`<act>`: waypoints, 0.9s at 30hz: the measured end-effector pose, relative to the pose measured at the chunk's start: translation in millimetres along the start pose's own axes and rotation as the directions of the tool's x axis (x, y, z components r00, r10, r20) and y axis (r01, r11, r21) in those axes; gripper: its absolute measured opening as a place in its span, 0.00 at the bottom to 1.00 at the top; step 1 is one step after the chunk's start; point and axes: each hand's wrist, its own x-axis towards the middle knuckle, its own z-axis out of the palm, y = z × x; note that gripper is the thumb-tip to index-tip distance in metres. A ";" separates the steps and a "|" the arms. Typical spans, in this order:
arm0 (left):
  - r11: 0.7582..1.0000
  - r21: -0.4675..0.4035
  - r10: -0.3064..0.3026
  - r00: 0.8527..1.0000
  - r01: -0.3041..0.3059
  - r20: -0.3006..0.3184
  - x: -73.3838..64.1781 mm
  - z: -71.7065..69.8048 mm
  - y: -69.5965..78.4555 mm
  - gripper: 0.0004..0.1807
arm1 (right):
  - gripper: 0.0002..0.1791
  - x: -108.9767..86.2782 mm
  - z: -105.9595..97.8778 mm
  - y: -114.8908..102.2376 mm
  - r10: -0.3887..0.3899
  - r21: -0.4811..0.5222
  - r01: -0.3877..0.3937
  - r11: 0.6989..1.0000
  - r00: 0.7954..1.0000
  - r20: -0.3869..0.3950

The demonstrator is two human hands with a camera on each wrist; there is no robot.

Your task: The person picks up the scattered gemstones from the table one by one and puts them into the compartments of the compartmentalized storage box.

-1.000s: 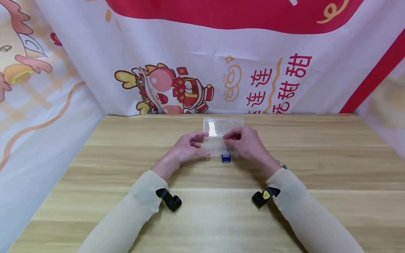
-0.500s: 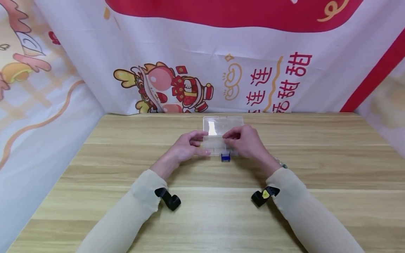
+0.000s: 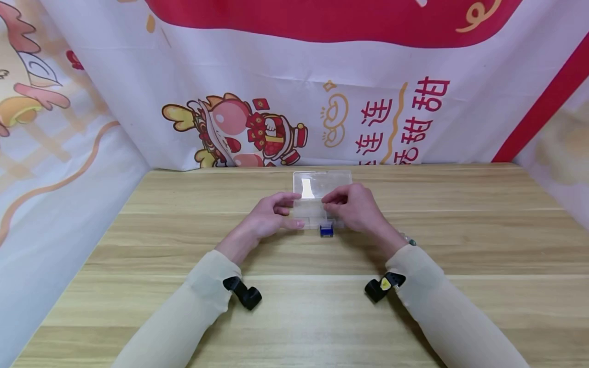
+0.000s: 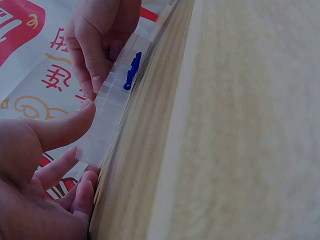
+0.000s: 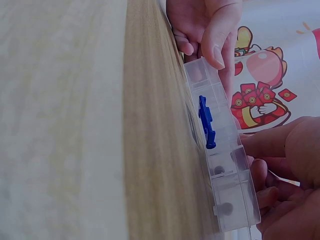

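A clear plastic compartment box [image 3: 309, 208] lies on the table with its lid [image 3: 329, 183] swung up at the back. A blue latch [image 5: 206, 122] sits on its front side. My left hand [image 3: 269, 215] holds the box's left end, thumb at the front corner and fingers at the side. My right hand [image 3: 358, 207] reaches over the right half, thumb and index fingertips close together by the inner compartments. Whatever may be between those fingertips is hidden. Two dark round spots show through the box's right-hand compartments in the right wrist view.
The wood-grain table [image 3: 294, 317] stretches around the box on all sides. Close behind stands a white printed cloth [image 3: 276, 66] with red lettering and cartoon figures. Another printed cloth [image 3: 69, 204] hangs along the left.
Both hands stay at the box in nearly the same pose. The whole head view shifts only slightly.
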 end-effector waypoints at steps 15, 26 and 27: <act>1.000 -0.001 0.004 1.000 -0.004 0.002 0.7 0.7 -0.5 0.38 | 0.09 -1.6 -0.6 0.7 -0.001 -0.010 0.001 1.000 1.000 0.003; 1.000 -0.006 0.004 1.000 -0.004 0.006 -1.0 -0.1 0.0 0.38 | 0.11 -4.1 -6.4 -0.8 -0.002 -0.036 0.003 0.999 0.999 0.036; 1.000 -0.006 0.003 1.000 -0.003 0.006 -1.2 -0.2 -0.2 0.38 | 0.11 -4.4 -7.3 -0.6 -0.006 -0.034 0.007 0.999 0.999 0.034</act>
